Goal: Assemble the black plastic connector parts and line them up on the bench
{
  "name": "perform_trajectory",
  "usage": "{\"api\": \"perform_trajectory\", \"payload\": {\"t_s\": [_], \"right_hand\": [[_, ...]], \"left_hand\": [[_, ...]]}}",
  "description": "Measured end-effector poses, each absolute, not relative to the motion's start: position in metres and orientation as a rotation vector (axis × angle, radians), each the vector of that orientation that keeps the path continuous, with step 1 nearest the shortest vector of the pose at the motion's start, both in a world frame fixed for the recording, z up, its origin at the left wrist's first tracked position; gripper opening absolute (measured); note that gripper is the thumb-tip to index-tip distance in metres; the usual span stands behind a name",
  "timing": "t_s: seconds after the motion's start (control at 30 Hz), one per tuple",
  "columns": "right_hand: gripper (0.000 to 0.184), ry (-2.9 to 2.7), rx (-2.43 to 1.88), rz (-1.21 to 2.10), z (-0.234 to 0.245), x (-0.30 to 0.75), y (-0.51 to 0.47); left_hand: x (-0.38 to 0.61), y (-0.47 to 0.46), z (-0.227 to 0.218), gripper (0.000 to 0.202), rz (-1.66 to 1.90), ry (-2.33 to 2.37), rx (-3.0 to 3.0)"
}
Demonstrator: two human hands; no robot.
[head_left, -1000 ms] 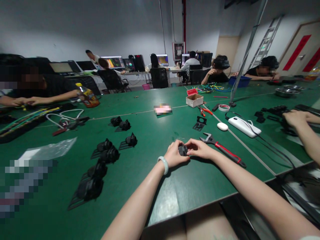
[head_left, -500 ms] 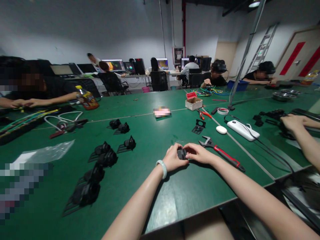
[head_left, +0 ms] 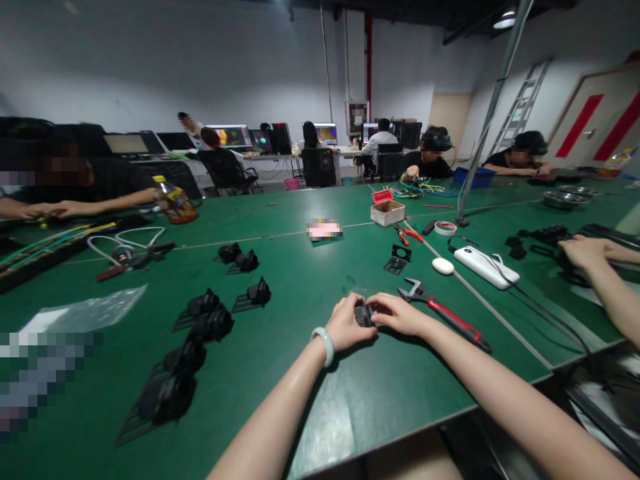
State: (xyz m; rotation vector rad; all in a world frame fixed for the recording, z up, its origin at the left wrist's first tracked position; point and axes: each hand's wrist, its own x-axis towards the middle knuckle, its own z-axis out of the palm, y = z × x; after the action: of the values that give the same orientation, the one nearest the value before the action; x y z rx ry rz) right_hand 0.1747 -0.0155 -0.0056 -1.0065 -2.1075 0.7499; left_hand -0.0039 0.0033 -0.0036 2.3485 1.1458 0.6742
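Observation:
My left hand [head_left: 345, 325] and my right hand [head_left: 397, 313] meet at the middle of the green table [head_left: 310, 280], both pinched on a small black plastic part [head_left: 363, 314] held just above the surface. My left wrist wears a pale bangle [head_left: 324, 343]. An adjustable wrench with a red handle [head_left: 443, 313] lies just right of my right hand. Several finished black parts on flat bases [head_left: 200, 327] sit in a loose row to my left.
A black bracket [head_left: 397, 259], white mouse [head_left: 443, 266], white power bank [head_left: 486, 266], tape roll [head_left: 445, 228], small cardboard box [head_left: 387, 212] and red pliers [head_left: 407, 233] lie beyond. A co-worker's hand [head_left: 585, 252] rests at the right. Other people sit around; a clear bag [head_left: 85, 310] lies left.
The view has tilted slightly, so the table contents sit lower in the picture. My hands stay together on the black part with small finger shifts.

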Motion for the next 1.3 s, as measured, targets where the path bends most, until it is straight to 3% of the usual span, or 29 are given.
{"api": "perform_trajectory", "payload": {"t_s": [0.7, 1.3], "right_hand": [[0.024, -2.125, -1.050, 0.746, -0.0061, 0.1742, -0.0114], [0.035, -1.970, -0.909, 1.019, -0.0030, 0.1788, -0.0153]], "left_hand": [[-0.0034, 0.0032, -0.0024, 0.048, 0.665, 1.114, 2.372], [-0.0016, 0.0029, -0.0046, 0.053, 0.718, 1.127, 2.331]]}}
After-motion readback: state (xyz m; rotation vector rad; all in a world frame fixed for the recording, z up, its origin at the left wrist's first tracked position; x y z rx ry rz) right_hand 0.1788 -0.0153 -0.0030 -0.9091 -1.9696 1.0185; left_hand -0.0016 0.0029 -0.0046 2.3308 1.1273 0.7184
